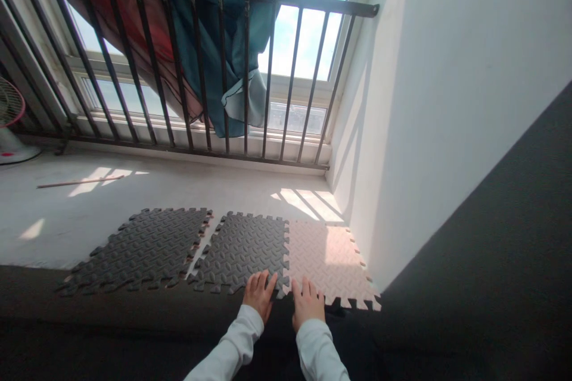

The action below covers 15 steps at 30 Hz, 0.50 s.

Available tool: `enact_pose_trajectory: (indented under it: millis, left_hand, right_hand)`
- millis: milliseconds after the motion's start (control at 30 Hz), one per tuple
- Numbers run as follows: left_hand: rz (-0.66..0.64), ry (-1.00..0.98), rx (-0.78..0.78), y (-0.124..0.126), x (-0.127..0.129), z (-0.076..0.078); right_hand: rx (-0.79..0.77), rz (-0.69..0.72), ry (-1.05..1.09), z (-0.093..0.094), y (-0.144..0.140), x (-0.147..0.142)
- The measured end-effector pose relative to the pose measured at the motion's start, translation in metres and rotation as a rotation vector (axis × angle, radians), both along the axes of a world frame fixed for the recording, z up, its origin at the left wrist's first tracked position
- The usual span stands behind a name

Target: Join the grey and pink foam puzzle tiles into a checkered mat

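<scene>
1. Far to the left of the hands, a fan (pixel 11 122) stands on the pale floor (pixel 53 214) by the railing (pixel 187 71), and a thin wooden stick (pixel 80 181) lies loose near it.
2. Up and left of the left hand, a loose dark mat tile (pixel 143 247) sits apart from its neighbour, slightly skewed; if the joined tiles are shoved sideways, I judge it could slide further out of line.
3. The left hand (pixel 259 294) lies open, fingers flat on the near edge of the middle dark tile (pixel 243 250), right at the toothed seam.
4. The right hand (pixel 307 302) lies open too, pressing the near edge of the pink tile (pixel 328 259) just across that seam (neither hand grips anything).
5. The risk here, as I judge it: uneven pressure could leave teeth riding up rather than seated, or pop the joint open further along.
6. The tiles overhang a dark ledge (pixel 111 309) just below the hands, so a push towards the body might tip the front edge off.
7. To the right of the hands, the pink tile sits close to a white wall (pixel 447 101); above, sunlit windows (pixel 308 41) and hanging teal cloth (pixel 223 47).
</scene>
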<state>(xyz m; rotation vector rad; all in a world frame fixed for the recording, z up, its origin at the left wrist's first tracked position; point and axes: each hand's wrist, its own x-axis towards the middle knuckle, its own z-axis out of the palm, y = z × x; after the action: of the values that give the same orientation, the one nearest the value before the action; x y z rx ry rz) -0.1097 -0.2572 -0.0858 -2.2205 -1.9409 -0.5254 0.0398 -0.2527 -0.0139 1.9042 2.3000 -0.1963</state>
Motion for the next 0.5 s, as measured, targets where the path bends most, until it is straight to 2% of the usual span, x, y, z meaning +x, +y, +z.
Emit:
enact_pose_trajectory:
  millis: [133,300,500]
  left_hand:
    - [0.042,0.047,-0.034,0.004,-0.002,0.002]
    - [0.11,0.094,-0.053,0.011,0.01,0.009]
    - [0.111,0.192,0.005,0.017,0.015,0.003]
  right_hand:
    - [0.01,0.005,-0.016,-0.001,0.0,-0.002]
    - [0.036,-0.009,-0.022,-0.001,0.006,-0.007]
    - [0.055,-0.015,-0.012,-0.004,0.006,-0.007]
